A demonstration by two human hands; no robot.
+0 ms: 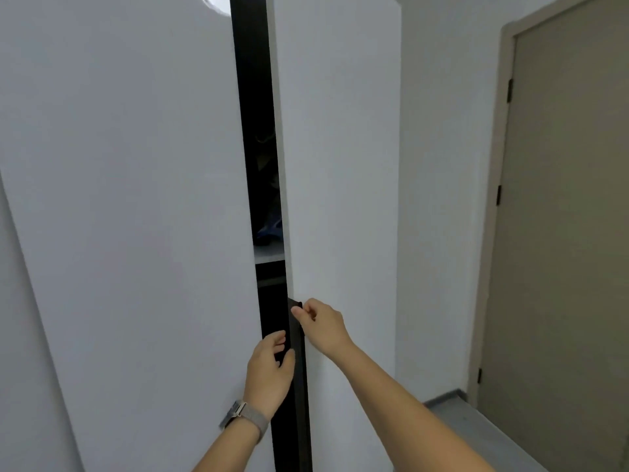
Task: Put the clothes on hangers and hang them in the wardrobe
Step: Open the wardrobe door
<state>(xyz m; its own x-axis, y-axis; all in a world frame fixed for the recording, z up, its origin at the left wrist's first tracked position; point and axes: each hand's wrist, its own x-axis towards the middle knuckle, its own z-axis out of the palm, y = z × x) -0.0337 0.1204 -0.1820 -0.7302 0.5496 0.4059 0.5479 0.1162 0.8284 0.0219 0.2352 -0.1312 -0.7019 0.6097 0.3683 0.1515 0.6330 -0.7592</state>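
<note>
Inside the wardrobe [269, 199], through its narrow gap, dim clothes [270, 223] sit barely legible above a shelf. Left hand [269, 373] curls round the left door's edge; right hand [320, 325] pinches the dark handle [296, 335] beside the gap.

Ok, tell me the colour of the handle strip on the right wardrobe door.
Black handle strip, seen in the head view.

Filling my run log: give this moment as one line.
wardrobe doors ajar | left hand grips left door edge | right hand grips dark handle | clothes dimly inside
</note>
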